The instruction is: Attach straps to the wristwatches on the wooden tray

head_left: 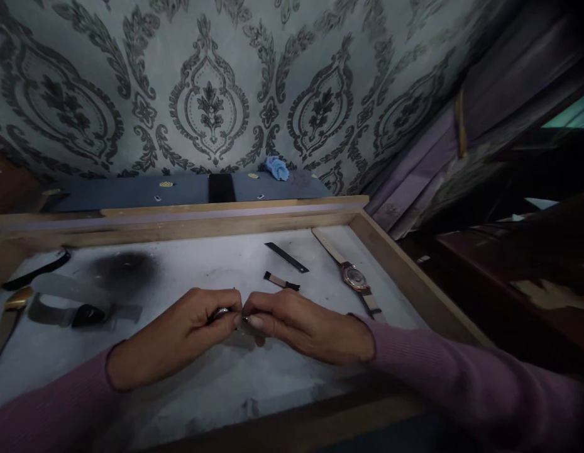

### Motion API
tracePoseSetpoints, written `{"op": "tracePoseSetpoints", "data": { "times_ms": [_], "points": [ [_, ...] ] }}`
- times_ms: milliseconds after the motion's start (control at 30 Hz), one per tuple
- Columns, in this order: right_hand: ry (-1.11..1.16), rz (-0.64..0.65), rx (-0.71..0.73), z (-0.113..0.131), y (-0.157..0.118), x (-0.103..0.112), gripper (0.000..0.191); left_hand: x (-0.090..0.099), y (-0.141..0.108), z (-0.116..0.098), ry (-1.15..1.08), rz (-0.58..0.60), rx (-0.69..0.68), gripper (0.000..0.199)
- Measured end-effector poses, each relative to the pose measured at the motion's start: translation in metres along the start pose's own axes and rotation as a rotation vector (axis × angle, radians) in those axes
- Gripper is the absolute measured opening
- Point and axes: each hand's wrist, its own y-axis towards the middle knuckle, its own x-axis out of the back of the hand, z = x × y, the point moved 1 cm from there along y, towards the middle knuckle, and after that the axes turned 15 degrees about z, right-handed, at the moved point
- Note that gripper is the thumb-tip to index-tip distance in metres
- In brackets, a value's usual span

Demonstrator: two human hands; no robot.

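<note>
Left hand (178,330) fingers clamp a small metallic part (220,312); right hand (301,322) fingers close together beside it (hold obscured). Two-handed fine handling; next move presumably requires steadiness.

Left hand (188,330): shiny metal piece (220,312) is pinched.
Right hand (296,322): held close beside.
Wristwatch (354,277): laid near black strip (286,257).

You have patterned wallpaper (209,107) behind the blue cloth (276,168), a curtain (435,145) with a yellow tie (461,123) to the cloth's right, and a black rectangle (220,188) to the cloth's left.
</note>
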Motion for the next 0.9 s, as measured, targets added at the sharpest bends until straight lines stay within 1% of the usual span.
{"op": "tracePoseSetpoints", "data": {
  "times_ms": [133,233,333,500,700,900],
  "points": [
    [-0.108,-0.048,-0.031,0.0054,-0.0019,-0.0008,0.015,-0.0020,-0.0013,-0.0003,0.037,-0.052,0.027,0.020],
    [-0.132,-0.087,-0.021,0.0049,-0.0038,-0.0005,0.018,-0.0029,-0.0043,-0.0011,0.032,-0.061,0.077,0.015],
    [-0.157,-0.114,-0.037,0.0033,-0.0053,-0.0001,0.023,-0.0025,-0.0076,-0.0018,-0.043,-0.045,0.097,0.015],
    [-0.175,-0.143,-0.033,0.0022,-0.0061,-0.0008,0.026,-0.0001,-0.0082,0.0003,-0.266,0.027,0.072,0.018],
    [-0.198,-0.166,-0.017,-0.0006,-0.0067,-0.0021,0.027,0.0006,-0.0050,0.0018,-0.346,0.091,0.083,0.017],
    [-0.256,-0.180,0.010,-0.0012,-0.0071,-0.0024,0.023,-0.0020,-0.0052,0.0057,-0.469,0.096,0.009,0.017]
  ]
}}
